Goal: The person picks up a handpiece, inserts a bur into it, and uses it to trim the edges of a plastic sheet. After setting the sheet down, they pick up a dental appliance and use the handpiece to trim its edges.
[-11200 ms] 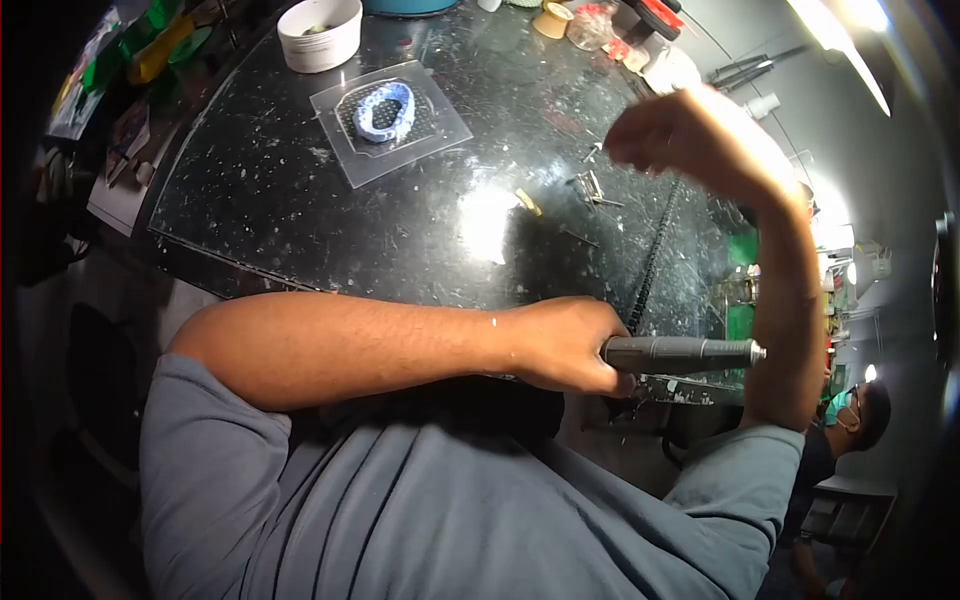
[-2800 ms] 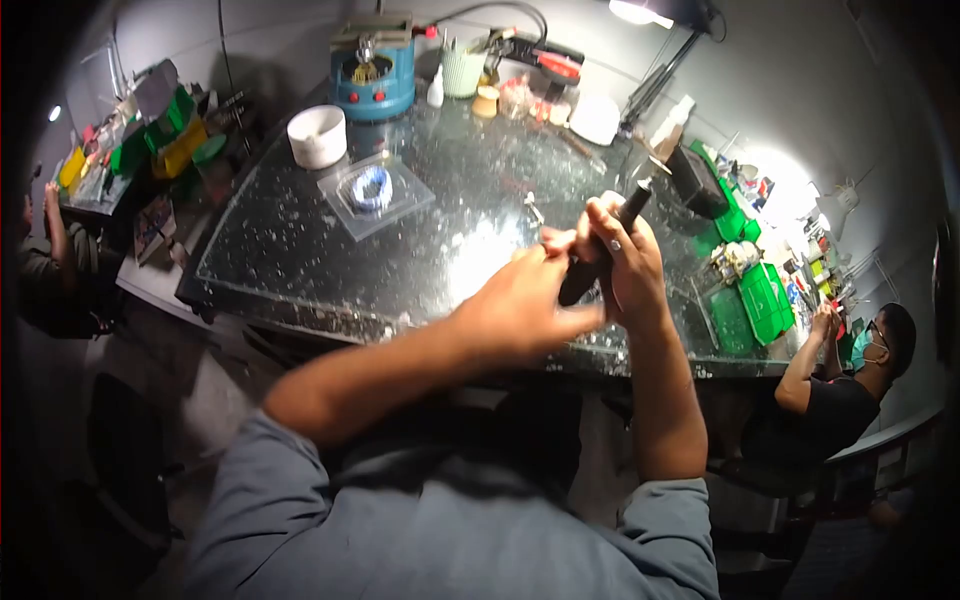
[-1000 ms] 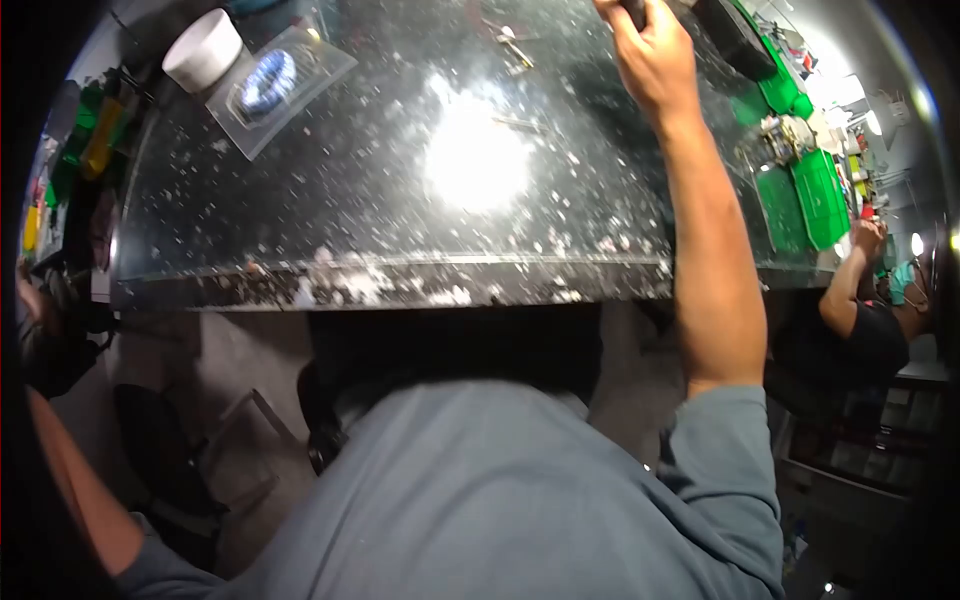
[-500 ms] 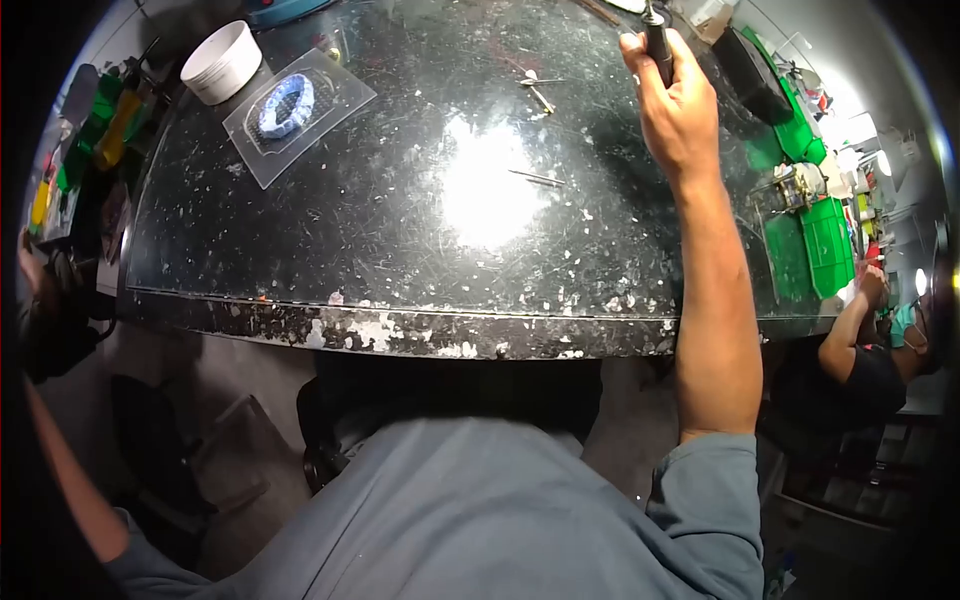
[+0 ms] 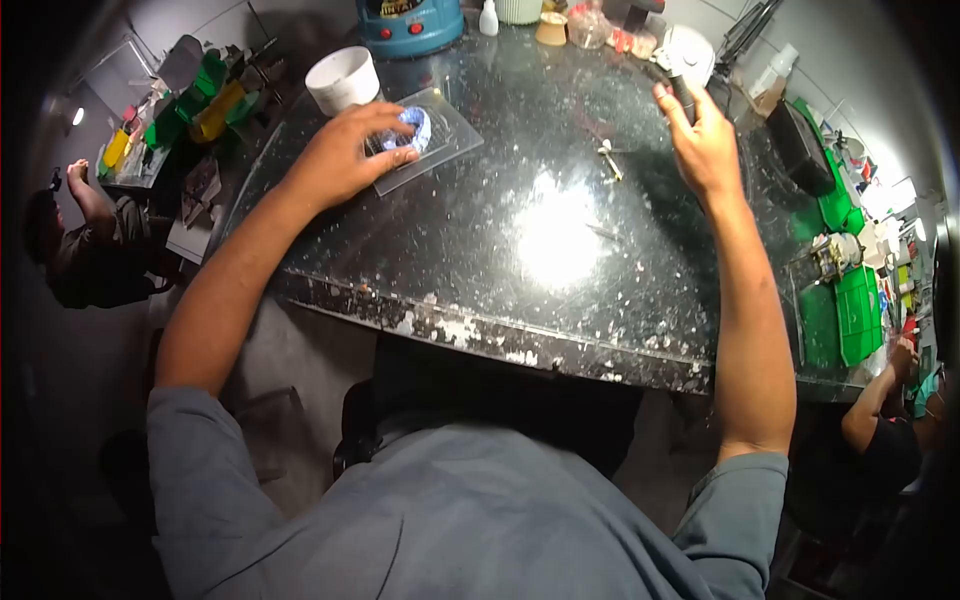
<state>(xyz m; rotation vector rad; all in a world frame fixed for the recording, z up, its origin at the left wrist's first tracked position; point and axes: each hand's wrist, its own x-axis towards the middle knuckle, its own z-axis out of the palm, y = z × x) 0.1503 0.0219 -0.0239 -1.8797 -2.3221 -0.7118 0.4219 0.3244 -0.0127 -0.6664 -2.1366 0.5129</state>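
Observation:
My left hand point(image 5: 355, 155) reaches over a blue ring-shaped piece point(image 5: 422, 128), thumb and fingers apart on either side of it. The ring rests on a clear square plate point(image 5: 455, 143) on the black table, partly hidden by my fingers. A white round tub point(image 5: 342, 82) stands just behind that hand. At the right, my right hand point(image 5: 708, 145) is closed around a dark pen-like handpiece point(image 5: 684, 98), held upright over the table. Left of this hand lies a small metal bit with a pale head point(image 5: 610, 160). A thin metal rod point(image 5: 603, 231) lies nearer me, beside the bright glare.
A blue-teal machine point(image 5: 410, 30) with red buttons, a small white bottle point(image 5: 488, 18) and a round white object point(image 5: 688, 52) line the back. Right of my arm stand a black box point(image 5: 800, 150) and green bins point(image 5: 858, 315). People sit at far left point(image 5: 90, 225) and far right point(image 5: 880, 425).
My left hand has come up from below the table at left to the blue ring. The view has swung left, showing more of the back. My right hand still holds the handpiece.

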